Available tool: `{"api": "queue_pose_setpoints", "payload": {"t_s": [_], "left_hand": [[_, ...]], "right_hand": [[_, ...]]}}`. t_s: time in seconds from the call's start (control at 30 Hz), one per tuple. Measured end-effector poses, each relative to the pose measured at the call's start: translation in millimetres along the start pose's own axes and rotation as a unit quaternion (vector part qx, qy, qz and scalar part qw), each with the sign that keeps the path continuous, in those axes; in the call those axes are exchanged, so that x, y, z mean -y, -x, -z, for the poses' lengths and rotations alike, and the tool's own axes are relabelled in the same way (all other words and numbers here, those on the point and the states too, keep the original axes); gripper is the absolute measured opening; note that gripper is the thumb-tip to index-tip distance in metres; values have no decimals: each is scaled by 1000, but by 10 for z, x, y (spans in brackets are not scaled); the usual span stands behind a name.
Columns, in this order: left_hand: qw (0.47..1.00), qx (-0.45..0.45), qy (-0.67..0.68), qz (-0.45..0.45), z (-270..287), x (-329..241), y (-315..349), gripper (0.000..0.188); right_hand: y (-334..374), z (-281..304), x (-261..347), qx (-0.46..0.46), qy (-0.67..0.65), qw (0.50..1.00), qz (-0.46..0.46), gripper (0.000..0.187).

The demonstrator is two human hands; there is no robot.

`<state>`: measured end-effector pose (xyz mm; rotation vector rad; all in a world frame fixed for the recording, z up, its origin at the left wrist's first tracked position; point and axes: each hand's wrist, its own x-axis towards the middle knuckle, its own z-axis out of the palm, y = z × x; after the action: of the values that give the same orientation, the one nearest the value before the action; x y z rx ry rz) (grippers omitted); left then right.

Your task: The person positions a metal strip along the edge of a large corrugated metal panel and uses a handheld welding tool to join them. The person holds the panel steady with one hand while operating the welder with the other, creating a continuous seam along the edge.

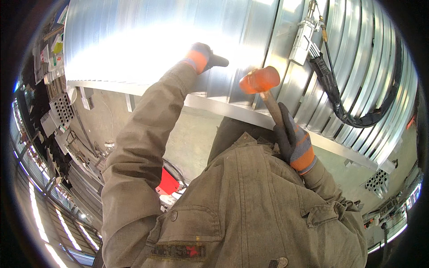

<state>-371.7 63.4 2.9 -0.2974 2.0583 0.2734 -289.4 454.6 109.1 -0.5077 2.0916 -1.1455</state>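
My right hand (295, 140), in an orange and grey glove with dark fingers, is closed around the wooden handle of a mallet (260, 80). The mallet's orange-red head is raised and slightly blurred in front of the ribbed metal panels (250, 35). My left hand (203, 58), gloved the same way, rests on the shiny panels with a dark finger or thumb stretched to the right; its other fingers are partly hidden. Along the near side of the panels runs a pale metal edge rail (223, 107).
At the right, a silver tool like a welding gun (301, 42) lies on the panels, its black-wrapped cable (330, 94) curving away. Perforated metal pieces (61, 111) stand at the far left. A red object (168, 181) shows below my left arm.
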Motion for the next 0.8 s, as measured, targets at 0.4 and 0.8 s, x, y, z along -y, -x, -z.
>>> {"api": "queue_pose_setpoints", "payload": {"t_s": [0.4,0.8], "left_hand": [[985,-61,120,103,-35,-317,428,80],[974,-114,130,145,-90,-465,659,73]], "right_hand": [[86,63,157,54,41,998,2,71],[248,-77,71,104,149,983,-39,67]]}}
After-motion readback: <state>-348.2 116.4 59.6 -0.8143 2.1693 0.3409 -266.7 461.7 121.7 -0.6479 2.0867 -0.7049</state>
